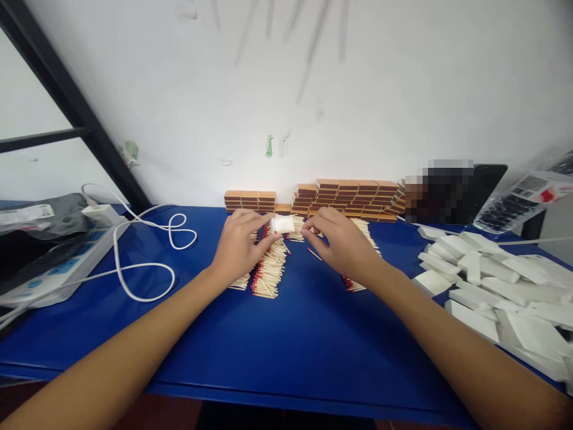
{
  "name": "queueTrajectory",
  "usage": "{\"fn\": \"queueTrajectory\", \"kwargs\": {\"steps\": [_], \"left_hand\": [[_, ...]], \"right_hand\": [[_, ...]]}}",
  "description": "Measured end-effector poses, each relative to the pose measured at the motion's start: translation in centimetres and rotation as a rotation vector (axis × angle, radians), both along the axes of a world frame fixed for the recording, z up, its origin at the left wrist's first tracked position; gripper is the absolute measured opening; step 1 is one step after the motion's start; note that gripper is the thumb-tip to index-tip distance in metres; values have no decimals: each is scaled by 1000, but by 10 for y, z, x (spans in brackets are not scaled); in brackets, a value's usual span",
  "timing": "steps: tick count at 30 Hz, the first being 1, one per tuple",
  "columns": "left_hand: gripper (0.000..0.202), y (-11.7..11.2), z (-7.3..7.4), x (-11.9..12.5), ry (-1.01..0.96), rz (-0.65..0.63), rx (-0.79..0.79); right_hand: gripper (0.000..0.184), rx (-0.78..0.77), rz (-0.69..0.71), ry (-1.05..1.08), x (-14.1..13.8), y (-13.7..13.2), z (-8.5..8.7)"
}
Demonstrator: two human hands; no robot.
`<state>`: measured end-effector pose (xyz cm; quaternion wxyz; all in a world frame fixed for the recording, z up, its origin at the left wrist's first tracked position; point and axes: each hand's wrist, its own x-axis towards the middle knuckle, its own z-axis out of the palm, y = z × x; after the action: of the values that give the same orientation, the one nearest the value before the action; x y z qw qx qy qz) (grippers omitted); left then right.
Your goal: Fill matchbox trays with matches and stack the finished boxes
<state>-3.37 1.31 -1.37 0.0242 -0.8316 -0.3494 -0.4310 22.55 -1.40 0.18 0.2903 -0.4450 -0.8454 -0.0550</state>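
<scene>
My left hand (239, 245) pinches a small white matchbox tray (283, 224) between thumb and fingers, held just above the blue table (286, 346). My right hand (342, 242) is beside it with fingers curled and pinched together near the tray's right end; what they hold is too small to make out. Under both hands lie heaps of red-tipped matches (268, 272), and one loose match (314, 254) lies between the hands.
Brown matchboxes (347, 197) are stacked in rows against the white wall. A pile of white trays (496, 280) covers the table's right side. At the left are a power strip (54, 269), a looped white cable (147, 263) and a black frame.
</scene>
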Motion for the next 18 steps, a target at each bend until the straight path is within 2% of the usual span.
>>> {"fn": "queueTrajectory", "kwargs": {"steps": [4, 8, 12, 14, 18], "left_hand": [[33, 3, 2, -3, -39, 90, -11], [32, 3, 1, -2, -32, 85, -28], [32, 1, 1, 0, -20, 59, -53], [32, 0, 1, 1, -19, 57, -58], [32, 0, 3, 1, -22, 65, -53]], "right_hand": [[16, -153, -89, -95, 12, 7, -3], [17, -304, -131, -147, 21, 8, -6], [18, -420, -91, -193, 22, 5, -10], [18, -423, -69, -186, 17, 6, -14], [16, -293, -98, -148, -1, 14, -25]]}}
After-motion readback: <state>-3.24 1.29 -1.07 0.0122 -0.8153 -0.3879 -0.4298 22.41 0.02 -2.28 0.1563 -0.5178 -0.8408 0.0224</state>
